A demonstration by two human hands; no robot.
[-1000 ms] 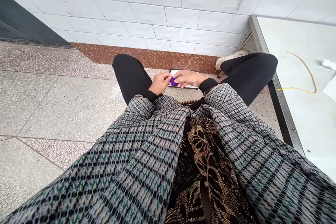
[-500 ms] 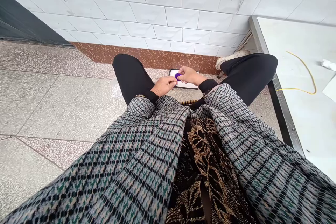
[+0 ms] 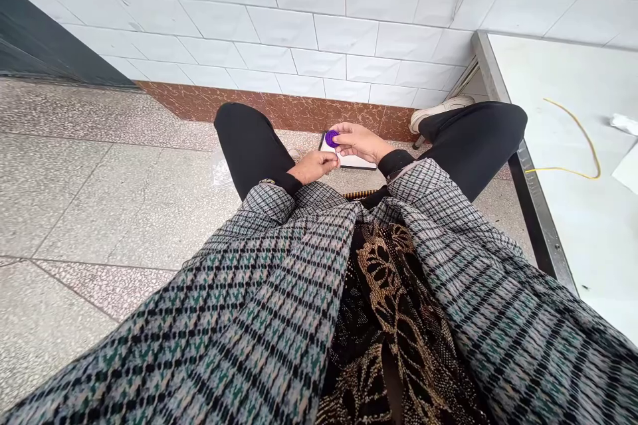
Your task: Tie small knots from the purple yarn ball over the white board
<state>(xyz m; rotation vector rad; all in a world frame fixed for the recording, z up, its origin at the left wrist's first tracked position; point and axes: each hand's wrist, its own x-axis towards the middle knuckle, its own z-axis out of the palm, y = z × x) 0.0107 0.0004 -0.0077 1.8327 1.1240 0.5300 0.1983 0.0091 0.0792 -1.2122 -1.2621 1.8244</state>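
A small round purple coil, which looks like wound cord, is held between the thumb and fingers of my right hand. Just below it, my left hand is closed in a pinch, its fingertips close to the right fingers. A thin dark strand seems to run from the coil down to that pinch, too fine to make out clearly. Beneath both hands lies a flat white board with a dark edge, partly covered by them.
My bent knees flank the hands. To the right stands a white-topped table with a metal edge, bearing a bent yellow strand and a white scrap. A clear plastic bag lies on the floor left. A tiled wall rises ahead.
The purple coil has moved slightly up and left in my right hand and shows more of its round face. My left hand has dropped a little away from it.
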